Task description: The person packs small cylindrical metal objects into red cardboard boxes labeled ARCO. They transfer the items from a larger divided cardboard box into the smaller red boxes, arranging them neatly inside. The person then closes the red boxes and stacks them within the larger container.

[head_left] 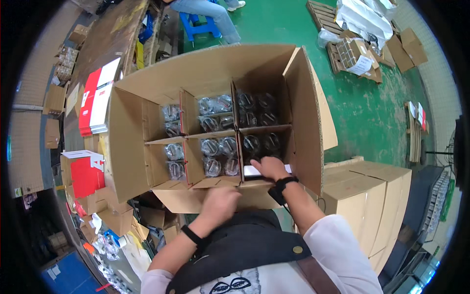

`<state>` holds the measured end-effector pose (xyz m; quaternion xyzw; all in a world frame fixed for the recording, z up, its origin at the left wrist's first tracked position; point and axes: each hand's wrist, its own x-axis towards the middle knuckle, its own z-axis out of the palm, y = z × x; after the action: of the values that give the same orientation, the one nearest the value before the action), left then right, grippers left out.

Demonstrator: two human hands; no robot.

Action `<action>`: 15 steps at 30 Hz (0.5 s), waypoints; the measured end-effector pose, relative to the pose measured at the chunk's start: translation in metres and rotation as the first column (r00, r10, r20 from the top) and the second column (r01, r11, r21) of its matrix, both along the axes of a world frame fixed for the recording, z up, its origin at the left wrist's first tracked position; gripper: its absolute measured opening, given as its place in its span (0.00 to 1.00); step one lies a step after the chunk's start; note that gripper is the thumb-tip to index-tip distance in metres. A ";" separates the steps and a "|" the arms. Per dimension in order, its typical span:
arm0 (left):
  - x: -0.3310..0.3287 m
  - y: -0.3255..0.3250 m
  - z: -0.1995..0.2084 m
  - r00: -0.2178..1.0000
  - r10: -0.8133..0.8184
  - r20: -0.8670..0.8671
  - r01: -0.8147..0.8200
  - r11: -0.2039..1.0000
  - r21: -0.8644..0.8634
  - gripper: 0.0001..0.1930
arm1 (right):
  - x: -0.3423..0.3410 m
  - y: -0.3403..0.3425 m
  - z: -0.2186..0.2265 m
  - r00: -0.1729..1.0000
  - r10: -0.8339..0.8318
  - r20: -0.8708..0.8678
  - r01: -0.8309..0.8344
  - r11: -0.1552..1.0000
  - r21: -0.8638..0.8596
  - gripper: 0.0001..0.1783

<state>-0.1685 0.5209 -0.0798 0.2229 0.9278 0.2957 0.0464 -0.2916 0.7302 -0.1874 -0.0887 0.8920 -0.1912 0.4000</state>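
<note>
A large open cardboard box [262,59] stands before me, split by cardboard dividers [237,110] into several compartments. In these sit round items in clear plastic wrap [211,147], whose exact kind I cannot make out. My right hand [270,169] reaches into the near right compartment, its fingers closed over a flat white carton [252,170] along the near wall. A dark band with a small device circles that wrist. My left hand [221,202] is at the box's near edge, over the folded-out flap, curled and blurred; whether it grips anything does not show.
To the right stand closed cardboard boxes [367,193]. Red-and-white flat cartons [98,98] lie on the left bench. Beyond the box, a person sits on a blue stool [198,24] on the green floor. Pallets [338,56] with packaging lie far right.
</note>
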 end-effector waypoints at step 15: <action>-0.129 0.139 -0.140 0.858 0.236 0.456 0.006 0.883 -0.469 0.10 | -0.006 0.021 0.062 0.484 -0.766 -0.423 0.399 0.623 -0.673 0.12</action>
<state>-0.2974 0.6602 -0.2194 0.0638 0.9384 0.1202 0.3176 -0.2977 0.7510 -0.1251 0.0717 0.8639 -0.4910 -0.0859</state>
